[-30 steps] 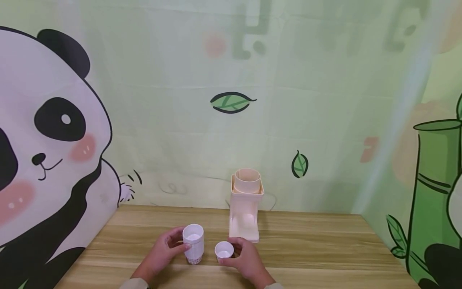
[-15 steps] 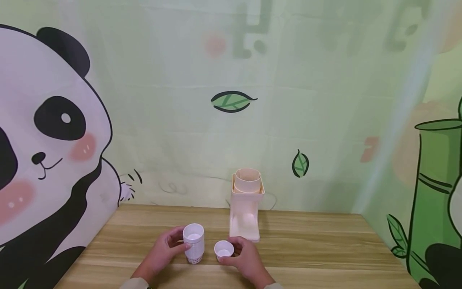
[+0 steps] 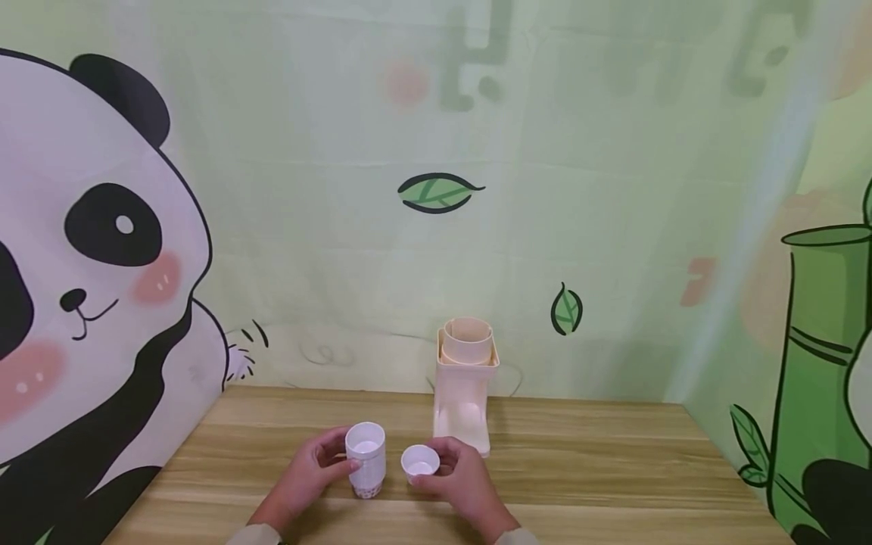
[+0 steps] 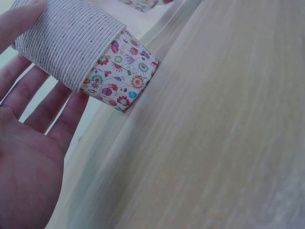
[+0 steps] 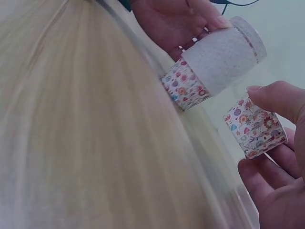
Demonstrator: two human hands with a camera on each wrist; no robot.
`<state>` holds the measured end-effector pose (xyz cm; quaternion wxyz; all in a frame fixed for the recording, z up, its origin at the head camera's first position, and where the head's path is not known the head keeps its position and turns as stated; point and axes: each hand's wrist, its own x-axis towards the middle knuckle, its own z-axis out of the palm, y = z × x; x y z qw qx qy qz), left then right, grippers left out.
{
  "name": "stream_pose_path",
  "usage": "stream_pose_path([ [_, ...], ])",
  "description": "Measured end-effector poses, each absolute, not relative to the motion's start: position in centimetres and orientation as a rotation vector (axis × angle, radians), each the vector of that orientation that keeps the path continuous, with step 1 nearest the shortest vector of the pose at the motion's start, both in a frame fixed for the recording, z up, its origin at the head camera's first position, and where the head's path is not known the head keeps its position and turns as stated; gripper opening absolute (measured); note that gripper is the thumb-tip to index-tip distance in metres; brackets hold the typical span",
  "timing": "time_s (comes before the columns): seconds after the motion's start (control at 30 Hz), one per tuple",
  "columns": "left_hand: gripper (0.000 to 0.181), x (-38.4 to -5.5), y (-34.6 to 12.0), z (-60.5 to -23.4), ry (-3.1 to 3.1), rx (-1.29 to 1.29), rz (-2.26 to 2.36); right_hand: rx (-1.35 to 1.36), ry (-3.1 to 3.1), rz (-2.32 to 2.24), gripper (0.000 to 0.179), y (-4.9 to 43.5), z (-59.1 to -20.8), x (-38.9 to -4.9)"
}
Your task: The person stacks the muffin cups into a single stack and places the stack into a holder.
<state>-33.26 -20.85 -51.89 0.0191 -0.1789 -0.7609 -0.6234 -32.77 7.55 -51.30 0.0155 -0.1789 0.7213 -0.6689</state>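
My left hand grips an upright stack of nested paper cups at the front middle of the table. Many stacked rims make its side look ribbed in the left wrist view, and the lowest cup there shows a floral print. To the right, my right hand pinches a single small paper cup, white inside. Flowers cover this cup's outside in the right wrist view, where it hangs off the table beside the stack. A gap separates the cup from the stack.
Behind the right hand stands a pale pink holder with a round open tube on top. The wooden table ends at a green cloth backdrop printed with a panda and leaves.
My right hand has raised the small cup slightly and brought it a little left, towards the stack. The left hand and its stack have stayed in place.
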Motion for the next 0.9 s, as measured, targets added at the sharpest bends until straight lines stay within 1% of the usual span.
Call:
stream_pose_path([
  [0.1,0.055,-33.3,-20.9,-52.0,-2.369,-0.545,-1.926,-0.553,2.241,-2.083,0.059,7.4,-50.7,-32.8],
  [0.43,0.056,-33.2,-20.9,-51.9,-2.363,-0.564,-1.944,-0.602,2.307,-2.085,0.054,6.9,-48.6,-32.9],
  [0.9,0.054,-33.2,-20.9,-52.0,-2.354,-0.576,-1.925,-0.646,2.236,-2.127,0.057,5.8,-45.8,-33.0],
])
